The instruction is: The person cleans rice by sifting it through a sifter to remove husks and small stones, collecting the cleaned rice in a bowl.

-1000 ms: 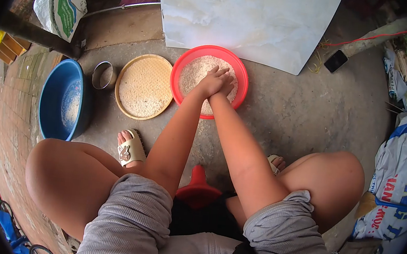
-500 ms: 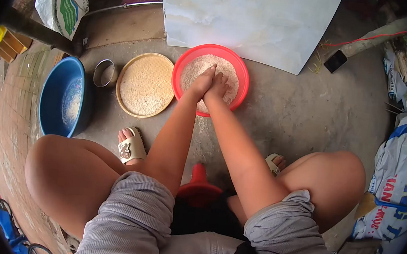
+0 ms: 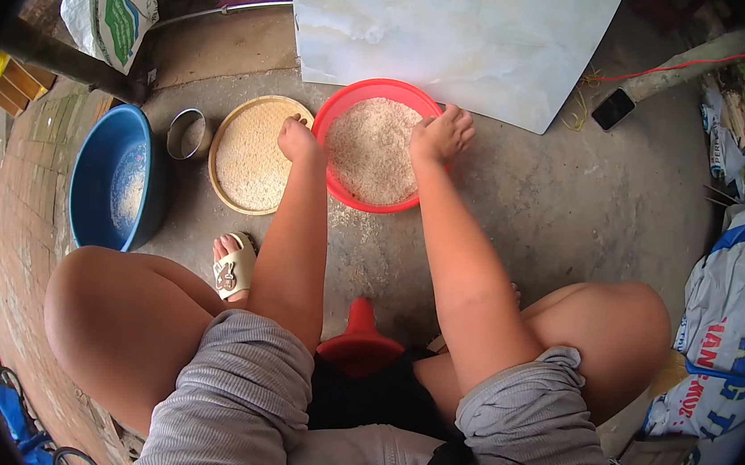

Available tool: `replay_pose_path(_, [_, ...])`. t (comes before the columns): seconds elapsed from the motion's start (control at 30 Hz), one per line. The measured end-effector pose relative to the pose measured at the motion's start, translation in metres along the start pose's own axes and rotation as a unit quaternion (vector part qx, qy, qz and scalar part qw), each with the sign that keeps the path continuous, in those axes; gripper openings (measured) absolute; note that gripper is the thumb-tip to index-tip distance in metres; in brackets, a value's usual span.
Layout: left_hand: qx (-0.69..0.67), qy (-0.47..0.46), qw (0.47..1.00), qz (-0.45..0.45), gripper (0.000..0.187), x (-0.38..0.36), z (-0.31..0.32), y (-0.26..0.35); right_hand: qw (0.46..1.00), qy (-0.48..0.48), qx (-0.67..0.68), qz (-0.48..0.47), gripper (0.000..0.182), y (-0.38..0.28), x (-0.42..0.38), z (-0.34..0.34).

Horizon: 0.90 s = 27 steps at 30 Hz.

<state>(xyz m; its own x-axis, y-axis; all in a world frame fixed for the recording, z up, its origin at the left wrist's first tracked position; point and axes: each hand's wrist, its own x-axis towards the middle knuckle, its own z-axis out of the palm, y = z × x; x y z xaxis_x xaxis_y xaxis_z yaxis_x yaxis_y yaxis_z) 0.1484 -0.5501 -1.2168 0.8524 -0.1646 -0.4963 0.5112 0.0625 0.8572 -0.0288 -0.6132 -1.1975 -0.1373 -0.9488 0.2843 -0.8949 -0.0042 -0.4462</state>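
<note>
Left hand [image 3: 299,138], loosely curled, and right hand [image 3: 443,136], half spread, have parted from the pale grain [image 3: 373,156] to the left and right sides of the red basin [image 3: 359,202] near the marbled board [image 3: 454,34], any grip unclear, so stirring seems paused

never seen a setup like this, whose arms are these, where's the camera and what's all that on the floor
There is no machine here: these are a seated person's own bare arms, seen by a camera worn on the head, facing forward and down.

On the grey floor stand a round red basin filled with pale, grain-like material, a round tan woven tray scattered with pale bits, a small metal container and a deep blue tub.

The right hand is at the basin's right rim. The left hand is by its left rim, over the tray's edge. Whether either grips the basin is unclear.
</note>
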Motion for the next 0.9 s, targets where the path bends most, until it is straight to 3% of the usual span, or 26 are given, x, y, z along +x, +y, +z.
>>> replay_pose_path(0.03, [0.000,0.000,1.000,-0.001,0.035,0.007,-0.003,-0.010,0.999,0.015,-0.032,0.040,0.036,0.008,-0.001,-0.002])
replay_pose_path(0.1, [0.185,-0.072,0.980,-0.029,0.037,0.011,-0.006,-0.022,0.994,0.031,-0.065,0.080,0.036,0.022,-0.004,-0.002])
replay_pose_path(0.17, [0.229,-0.080,0.970,0.003,0.038,0.008,-0.003,-0.028,0.977,-0.061,0.024,0.202,0.029,0.033,-0.009,0.000])
replay_pose_path(0.2, [0.274,-0.086,0.957,0.036,0.040,0.001,0.000,-0.028,0.978,-0.061,0.022,0.200,0.029,0.041,-0.010,0.000])
replay_pose_path(0.23, [0.273,-0.085,0.958,0.035,0.040,-0.011,0.003,-0.024,0.978,-0.087,0.043,0.183,0.026,0.050,-0.010,-0.001])
replay_pose_path(0.3, [0.091,-0.072,0.985,-0.127,0.042,-0.034,0.009,-0.018,0.977,-0.111,0.065,0.168,0.025,0.062,-0.006,-0.010])
replay_pose_path(0.37, [0.176,-0.108,0.973,-0.103,0.042,-0.022,0.014,-0.062,0.962,-0.087,0.054,0.253,0.021,0.067,0.000,-0.032])
replay_pose_path(0.47, [0.251,-0.222,0.940,-0.062,0.041,-0.070,0.028,-0.086,0.949,-0.004,-0.002,0.316,0.023,0.101,0.008,-0.026])
replay_pose_path(0.53, [0.214,-0.306,0.917,-0.142,0.044,-0.096,0.036,-0.083,0.912,0.080,-0.063,0.398,0.031,0.103,0.014,-0.038])
replay_pose_path(0.57, [0.201,-0.337,0.900,-0.190,0.047,-0.108,0.036,-0.070,0.912,0.081,-0.063,0.398,0.031,0.102,0.011,-0.037])
replay_pose_path(0.6, [0.200,-0.338,0.899,-0.191,0.047,-0.106,0.036,-0.069,0.934,0.084,-0.108,0.329,0.037,0.100,0.007,-0.033])
replay_pose_path(0.63, [0.129,-0.292,0.919,-0.233,0.052,-0.102,0.035,-0.067,0.950,0.087,-0.152,0.257,0.044,0.099,0.004,-0.029])
replay_pose_path(0.67, [0.055,-0.242,0.929,-0.274,0.058,-0.097,0.034,-0.064,0.971,0.005,-0.056,0.233,0.051,0.099,0.001,-0.024])
replay_pose_path(0.77, [-0.090,-0.068,0.963,-0.243,0.063,-0.053,0.014,-0.065,0.958,-0.196,-0.095,0.187,0.054,0.064,-0.021,-0.012])
replay_pose_path(0.83, [-0.127,0.039,0.959,-0.250,0.068,-0.027,-0.006,-0.056,0.956,-0.229,-0.109,0.144,0.054,0.055,-0.037,0.002])
replay_pose_path(0.9, [-0.150,0.038,0.948,-0.278,0.066,-0.006,-0.034,-0.056,0.954,-0.239,-0.117,0.138,0.053,0.050,-0.039,0.002])
